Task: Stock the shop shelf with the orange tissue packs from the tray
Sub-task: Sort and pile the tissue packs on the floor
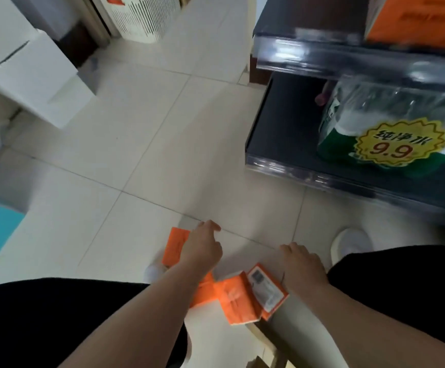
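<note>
Two bare hands low in view, both palm down above pale floor tiles (pixel 163 144). Left hand (pixel 202 248): fingers slightly bent and pointing forward, laid over one orange tissue pack (pixel 174 245); contact hidden beneath the palm, so cannot tell whether gripped or merely covered. Right hand (pixel 303 264): fingers loosely extended, nothing seen between them, wrist just beside a second tissue pack (pixel 267 290) with a white barcode label facing up. Between the forearms, touching that labelled pack: a third tissue pack (pixel 238 301), tilted, with more orange visible behind the left forearm. Below these packs: a grey-beige surface (pixel 282 317), too little shown to confirm as the tray. At right: dark shop shelf (pixel 282 123) with clear front rails, two levels in view. Upper level: large orange package (pixel 415 19), blurred. Lower level: shrink-wrapped bottled water (pixel 370 115) carrying a yellow starburst price tag (pixel 399 142) marked 9.9. At upper left: white boxes (pixel 30 70); beyond them a white slotted appliance (pixel 141 17). Near the right hand: a white shoe (pixel 348 243)
</note>
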